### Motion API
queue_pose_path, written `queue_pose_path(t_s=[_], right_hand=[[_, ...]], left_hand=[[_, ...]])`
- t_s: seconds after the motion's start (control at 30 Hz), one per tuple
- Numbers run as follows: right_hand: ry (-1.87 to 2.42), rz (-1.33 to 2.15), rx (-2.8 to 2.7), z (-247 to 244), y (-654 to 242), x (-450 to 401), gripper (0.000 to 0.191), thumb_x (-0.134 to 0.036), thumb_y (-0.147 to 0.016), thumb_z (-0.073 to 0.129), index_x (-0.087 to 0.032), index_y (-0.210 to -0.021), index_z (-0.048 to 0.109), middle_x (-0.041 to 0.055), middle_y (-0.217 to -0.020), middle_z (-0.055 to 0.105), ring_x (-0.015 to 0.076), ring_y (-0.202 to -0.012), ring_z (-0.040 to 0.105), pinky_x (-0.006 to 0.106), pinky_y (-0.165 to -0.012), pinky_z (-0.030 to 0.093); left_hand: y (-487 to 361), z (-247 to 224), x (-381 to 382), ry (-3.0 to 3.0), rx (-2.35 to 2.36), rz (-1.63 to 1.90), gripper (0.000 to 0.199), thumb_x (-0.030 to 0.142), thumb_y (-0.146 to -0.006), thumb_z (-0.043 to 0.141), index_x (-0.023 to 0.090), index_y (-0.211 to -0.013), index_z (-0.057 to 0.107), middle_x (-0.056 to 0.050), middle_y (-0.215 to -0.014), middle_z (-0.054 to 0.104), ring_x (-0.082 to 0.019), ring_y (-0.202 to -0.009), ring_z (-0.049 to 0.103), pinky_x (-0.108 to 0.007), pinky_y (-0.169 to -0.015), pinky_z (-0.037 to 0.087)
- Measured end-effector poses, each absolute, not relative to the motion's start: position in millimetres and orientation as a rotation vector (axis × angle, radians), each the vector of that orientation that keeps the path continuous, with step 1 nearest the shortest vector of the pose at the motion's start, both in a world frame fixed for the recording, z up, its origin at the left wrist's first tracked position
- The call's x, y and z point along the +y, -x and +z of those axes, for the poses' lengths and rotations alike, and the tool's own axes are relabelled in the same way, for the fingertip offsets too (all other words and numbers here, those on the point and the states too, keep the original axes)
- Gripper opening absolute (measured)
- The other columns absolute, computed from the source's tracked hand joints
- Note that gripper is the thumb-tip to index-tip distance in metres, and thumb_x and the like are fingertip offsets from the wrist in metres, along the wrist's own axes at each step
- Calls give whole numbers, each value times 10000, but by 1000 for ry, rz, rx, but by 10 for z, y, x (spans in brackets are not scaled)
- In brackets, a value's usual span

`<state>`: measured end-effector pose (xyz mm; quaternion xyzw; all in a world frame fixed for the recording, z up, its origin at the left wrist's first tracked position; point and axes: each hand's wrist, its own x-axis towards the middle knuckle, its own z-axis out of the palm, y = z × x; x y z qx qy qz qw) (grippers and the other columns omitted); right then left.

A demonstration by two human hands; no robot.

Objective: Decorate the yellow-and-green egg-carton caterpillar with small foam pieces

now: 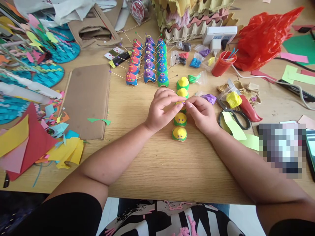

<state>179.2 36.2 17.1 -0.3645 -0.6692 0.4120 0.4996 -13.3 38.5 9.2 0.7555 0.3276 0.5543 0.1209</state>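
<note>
My left hand [163, 108] and my right hand [203, 113] meet fingertip to fingertip over a column of yellow and green egg-carton figures [179, 133]. Thumb and forefinger of each hand are pinched together around a tiny bit of purple clay [183, 103], mostly hidden by the fingertips. The two figures nearest me have small eyes and a smile; the middle one is partly covered by my hands. Just beyond my right hand lies a packet of purple clay [209, 99]. Green clay [194, 78] sits in a bag near the far end of the column.
Three rows of painted caterpillar-like figures [149, 62] with sticking-out pins stand behind. Scissors [236, 119], a red cup [223, 64] and a red plastic bag [263, 41] are right. Cardboard [86, 98] and paper scraps [66, 150] lie left.
</note>
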Motion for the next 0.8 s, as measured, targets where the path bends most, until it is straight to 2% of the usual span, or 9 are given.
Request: queue_pose_path(t_s=[0.2,0.53,0.8], right_hand=[[877,998,-1630,197,-1797,363,494,-661,-964,699,-208,-770,659,6,-708,651,127,-654,535,281,-604,431],[900,1001,-1594,185,-1788,368,520,-703,-926,721,-208,-770,687,7,-710,647,132,-663,540,283,-607,440],[897,1038,-1592,204,-1791,367,530,-714,-914,732,-207,-767,686,5,-703,634,129,-662,528,278,-599,434]], left_hand=[[126,70,412,-2130,965,1603,184,375,-1077,675,256,-1030,807,-13,-982,779,-162,-1030,700,-363,-1045,552],[119,63,401,-2121,930,1557,114,359,-1024,757,262,-1026,818,-11,-1003,774,-168,-1047,694,-370,-1060,542],[118,50,406,-2130,930,1574,169,432,-1005,773,269,-1032,808,-3,-1000,767,-168,-1044,698,-359,-1027,544]])
